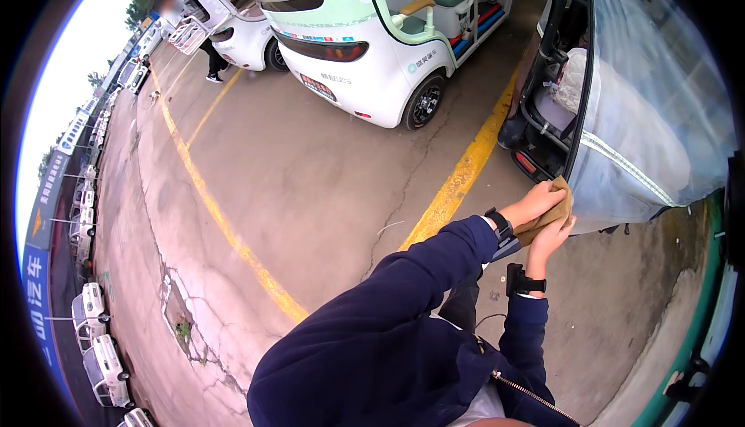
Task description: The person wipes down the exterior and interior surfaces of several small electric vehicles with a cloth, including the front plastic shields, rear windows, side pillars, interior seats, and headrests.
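Note:
A brown cloth [560, 210] is bunched between my two hands, right by the edge of a clear plastic vehicle cover [646, 136]. My left hand [532, 203] grips the cloth from above, its fingers curled over it. Just below, my right hand [550, 239] holds the cloth's lower side. Whether the cloth touches the cover is hard to tell. Behind the cover's dark edge, the vehicle shows a quilted seat cushion [569, 81] and a red tail light [525, 163].
A white and mint-green electric cart [361, 54] with an open side is parked ahead. Another small white cart [241, 37] stands beyond it, near a person [212, 57]. Yellow lines [460, 180] mark the cracked concrete. White vehicles [105, 369] line the far left.

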